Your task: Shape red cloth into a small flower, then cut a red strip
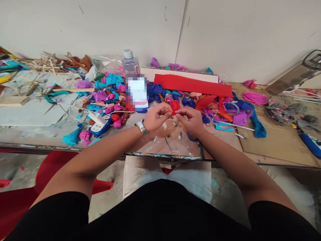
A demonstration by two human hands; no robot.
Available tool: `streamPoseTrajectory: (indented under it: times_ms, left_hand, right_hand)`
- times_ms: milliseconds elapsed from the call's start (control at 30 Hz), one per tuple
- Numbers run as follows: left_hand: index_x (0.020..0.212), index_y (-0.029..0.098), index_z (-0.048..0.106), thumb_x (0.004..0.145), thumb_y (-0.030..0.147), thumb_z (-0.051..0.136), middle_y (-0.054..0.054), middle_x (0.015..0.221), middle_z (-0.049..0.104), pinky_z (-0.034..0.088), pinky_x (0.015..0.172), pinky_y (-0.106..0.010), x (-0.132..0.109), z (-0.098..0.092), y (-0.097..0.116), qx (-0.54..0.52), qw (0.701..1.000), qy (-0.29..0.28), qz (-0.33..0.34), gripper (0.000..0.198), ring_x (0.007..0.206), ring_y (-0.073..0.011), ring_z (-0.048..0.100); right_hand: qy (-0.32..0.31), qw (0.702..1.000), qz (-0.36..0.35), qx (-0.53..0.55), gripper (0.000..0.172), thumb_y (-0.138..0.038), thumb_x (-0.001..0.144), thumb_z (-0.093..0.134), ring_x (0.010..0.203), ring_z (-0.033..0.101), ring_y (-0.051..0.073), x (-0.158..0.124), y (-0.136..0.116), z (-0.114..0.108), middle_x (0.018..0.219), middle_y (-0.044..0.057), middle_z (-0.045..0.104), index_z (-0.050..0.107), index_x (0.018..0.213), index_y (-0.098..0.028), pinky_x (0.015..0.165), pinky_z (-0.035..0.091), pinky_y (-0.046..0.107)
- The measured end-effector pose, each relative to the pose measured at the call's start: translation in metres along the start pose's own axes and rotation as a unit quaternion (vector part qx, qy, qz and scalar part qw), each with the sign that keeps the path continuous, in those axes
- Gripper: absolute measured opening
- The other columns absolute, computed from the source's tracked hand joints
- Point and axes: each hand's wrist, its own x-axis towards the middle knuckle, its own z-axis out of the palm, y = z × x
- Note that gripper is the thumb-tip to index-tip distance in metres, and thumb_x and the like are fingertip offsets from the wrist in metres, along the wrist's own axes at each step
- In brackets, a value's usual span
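Between my two hands, above the table's middle, is a small piece of red crepe paper (175,105), bunched up. My left hand (160,115), with a metal watch at the wrist, pinches its left side between thumb and fingertips. From the other side my right hand (188,117) pinches its lower right edge. The fingertips of both hands almost meet. Behind them lies a long red crepe paper strip (193,85), with more red paper folds (213,103) to the right of my right hand.
Rolled paper pieces in several colours (110,97) heap up on the left, beside a phone (138,92) and a water bottle (131,64). A power strip (101,126) with a white plug sits near the front edge. Cardboard (271,140) covers the right side; wood sticks (50,63) lie far left.
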Motion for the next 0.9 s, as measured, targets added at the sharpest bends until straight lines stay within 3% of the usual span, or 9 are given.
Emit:
streamPoseTrajectory:
  times_ms: [233, 500, 633, 767, 900]
  left_hand:
    - [0.103, 0.018, 0.072, 0.092, 0.044, 0.081, -0.007, 0.095, 0.079, 0.065, 0.082, -0.031, -0.001, -0.002, -0.001, 0.039, 0.999, 0.007, 0.003, 0.03, 0.083, -0.0175, 0.08]
    - [0.094, 0.018, 0.075, 0.09, 0.055, 0.082, -0.006, 0.09, 0.078, 0.059, 0.075, -0.03, 0.0, 0.0, 0.002, 0.086, 0.996, 0.03, -0.009, 0.038, 0.077, -0.0156, 0.073]
    - [0.093, 0.018, 0.075, 0.09, 0.054, 0.082, -0.006, 0.091, 0.079, 0.057, 0.074, -0.03, 0.0, -0.001, -0.001, 0.098, 0.994, 0.039, -0.011, 0.036, 0.076, -0.0157, 0.072]
    - [0.095, 0.018, 0.07, 0.09, 0.051, 0.083, -0.007, 0.092, 0.079, 0.06, 0.078, -0.032, -0.002, 0.002, -0.005, 0.052, 0.997, 0.042, -0.033, 0.036, 0.081, -0.017, 0.076]
    - [0.099, 0.021, 0.056, 0.083, 0.048, 0.09, -0.002, 0.086, 0.077, 0.061, 0.074, -0.03, 0.0, 0.005, -0.007, -0.049, 0.995, 0.066, -0.052, 0.047, 0.076, -0.0161, 0.077]
  right_hand:
    - [0.001, 1.0, 0.005, 0.002, 0.034, -0.058, 0.096, 0.073, 0.074, 0.071, 0.022, 0.0, -0.002, 0.0, 0.084, 0.005, 0.081, 0.082, 0.094, -0.026, 0.072, 0.056, 0.038]
    - [0.007, 0.999, -0.02, 0.025, 0.025, -0.05, 0.097, 0.075, 0.077, 0.071, 0.021, 0.001, -0.003, 0.002, 0.089, 0.004, 0.081, 0.082, 0.092, -0.027, 0.073, 0.056, 0.037]
    - [0.021, 0.999, 0.006, 0.048, 0.022, -0.047, 0.095, 0.079, 0.073, 0.07, 0.019, -0.002, 0.001, 0.005, 0.089, 0.003, 0.08, 0.081, 0.094, -0.026, 0.072, 0.056, 0.036]
    - [0.028, 0.994, 0.055, 0.089, 0.033, -0.053, 0.091, 0.082, 0.072, 0.07, 0.017, -0.005, 0.003, 0.009, 0.092, 0.003, 0.078, 0.075, 0.107, -0.025, 0.07, 0.058, 0.033]
    - [0.02, 0.988, 0.066, 0.135, 0.045, -0.056, 0.091, 0.082, 0.076, 0.073, 0.018, -0.004, 0.003, 0.012, 0.091, 0.002, 0.077, 0.064, 0.121, -0.027, 0.071, 0.06, 0.032]
